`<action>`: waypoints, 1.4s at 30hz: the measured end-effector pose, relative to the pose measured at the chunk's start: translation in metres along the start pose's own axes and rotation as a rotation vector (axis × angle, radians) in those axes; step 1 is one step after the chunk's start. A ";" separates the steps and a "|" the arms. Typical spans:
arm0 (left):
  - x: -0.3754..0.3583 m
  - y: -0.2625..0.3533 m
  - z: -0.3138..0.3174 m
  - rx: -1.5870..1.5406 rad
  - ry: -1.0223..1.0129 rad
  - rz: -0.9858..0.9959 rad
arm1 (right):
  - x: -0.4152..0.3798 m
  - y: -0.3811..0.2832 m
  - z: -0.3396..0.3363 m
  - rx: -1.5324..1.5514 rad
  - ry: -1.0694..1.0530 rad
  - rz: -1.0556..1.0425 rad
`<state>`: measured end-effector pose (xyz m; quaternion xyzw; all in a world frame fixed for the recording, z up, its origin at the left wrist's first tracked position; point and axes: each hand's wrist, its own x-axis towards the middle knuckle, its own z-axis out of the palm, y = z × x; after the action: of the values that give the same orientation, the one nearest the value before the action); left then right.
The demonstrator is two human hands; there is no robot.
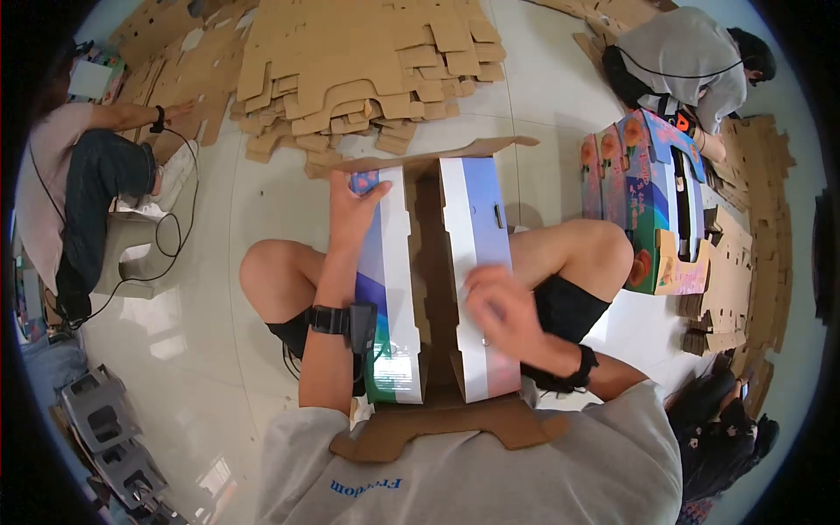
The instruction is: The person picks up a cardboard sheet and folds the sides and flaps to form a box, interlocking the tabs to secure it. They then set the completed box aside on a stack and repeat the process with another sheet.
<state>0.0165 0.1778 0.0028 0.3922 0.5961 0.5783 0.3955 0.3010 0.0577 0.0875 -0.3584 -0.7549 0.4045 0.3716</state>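
Note:
Between my bent knees stands a printed cardboard box point(391, 341), coloured blue, white and green, with a dark gap along its top between two long panels. My left hand point(354, 203) grips the far left corner, thumb over the upper edge. Over the right panel point(477, 201) is my right hand point(506, 313), its fingers bent and smeared by motion. A brown end flap point(437, 153) sticks out at the far end of the box. Another brown flap point(446, 430), with a cut-out edge, lies against my shirt.
A large stack of flat cardboard point(367, 61) lies ahead on the tiled floor. Printed boxes point(643, 201) stand at right, beside a crouching person point(691, 61). Another person point(74, 166) sits at left near a cable. Grey plastic stools point(101, 420) are at lower left.

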 end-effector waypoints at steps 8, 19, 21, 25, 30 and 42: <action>-0.002 0.014 -0.019 0.012 -0.121 -0.256 | 0.136 0.090 -0.071 0.593 0.444 0.421; -0.010 0.022 -0.054 -0.066 -0.366 -0.223 | 0.089 0.101 -0.047 -0.131 0.397 0.457; -0.026 0.022 -0.038 -0.030 -0.250 -0.229 | 0.090 0.091 -0.058 -0.229 0.333 0.492; -0.038 0.016 -0.034 -0.160 -0.192 -0.383 | 0.101 0.065 -0.083 -0.372 0.174 0.425; -0.040 0.024 -0.031 -0.132 -0.205 -0.356 | 0.100 0.079 -0.083 -0.431 0.100 0.330; -0.039 -0.002 -0.039 -0.069 -0.265 -0.295 | 0.099 0.075 -0.062 -0.053 0.117 0.602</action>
<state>-0.0052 0.1270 0.0018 0.3596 0.5694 0.4775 0.5643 0.3256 0.1937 0.0729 -0.5984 -0.6023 0.4552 0.2684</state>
